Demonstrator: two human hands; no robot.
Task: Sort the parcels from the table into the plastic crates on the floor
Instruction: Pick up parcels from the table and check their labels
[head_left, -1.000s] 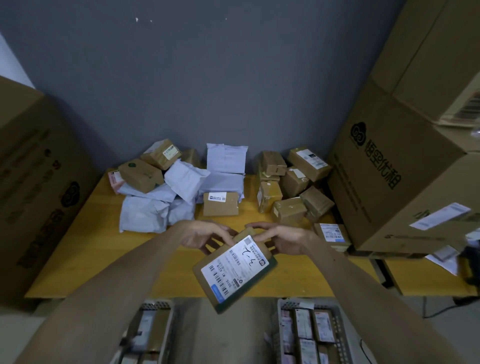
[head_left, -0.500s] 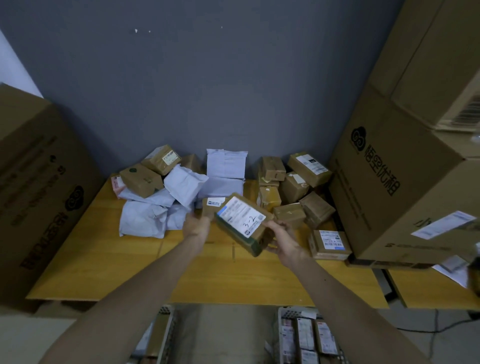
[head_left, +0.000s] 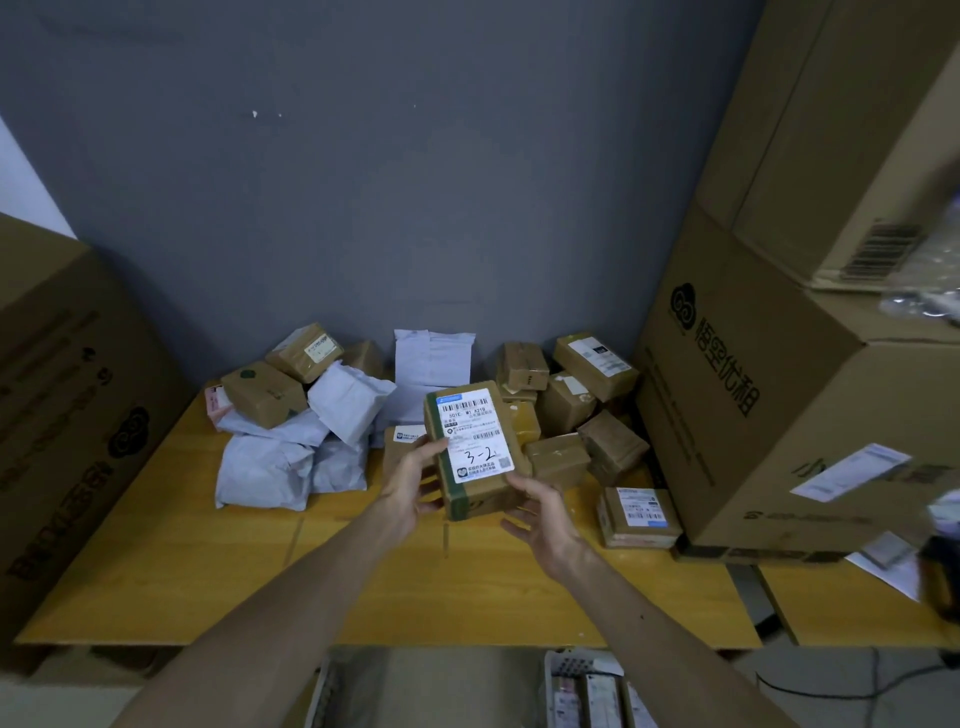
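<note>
Left hand (head_left: 413, 480) grips the parcel (head_left: 475, 439) by its left edge and right hand (head_left: 540, 514) cups its lower right corner, label up, above the desk (head_left: 156, 545) middle. It looks stiff and light; opposite long edges suit gripping.

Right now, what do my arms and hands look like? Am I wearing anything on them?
Nothing worn shows. The left hand and right hand have no gloves, and no rings are visible. The left forearm and right forearm run uncovered to the bottom edge of the picture, with no sleeve, watch or wristband in view. The light is dim, so fine marks cannot be ruled out.
</note>
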